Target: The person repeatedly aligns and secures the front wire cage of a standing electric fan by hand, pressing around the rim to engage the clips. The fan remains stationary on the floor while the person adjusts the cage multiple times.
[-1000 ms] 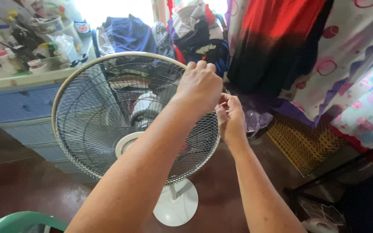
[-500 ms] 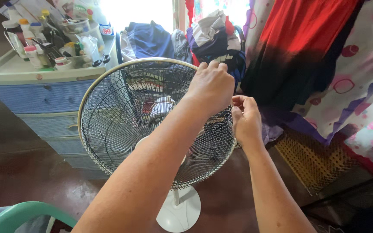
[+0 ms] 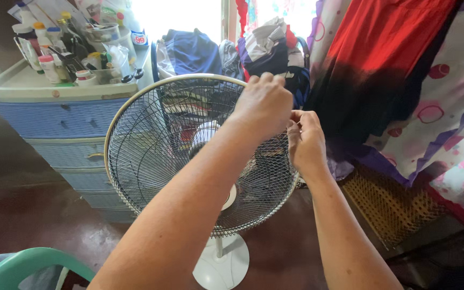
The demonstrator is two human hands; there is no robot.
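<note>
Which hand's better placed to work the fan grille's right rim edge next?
Probably the right hand: its fingers pinch right at the rim of the fan grille. The left hand lies over the top of the mesh, likely better for steadying it.

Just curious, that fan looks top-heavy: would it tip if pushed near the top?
Probably it would rock. The fan carries a wide wire cage on one thin pole above a small round base. The cage likely flexes a little, being thin mesh. Both hands, left and right, grip its upper right rim.

Blue drawer unit (image 3: 60, 121) w/ bottles (image 3: 55, 48) on top, bright window (image 3: 178, 13), dark red floor (image 3: 22, 220), patterned curtains (image 3: 447, 80)
</note>
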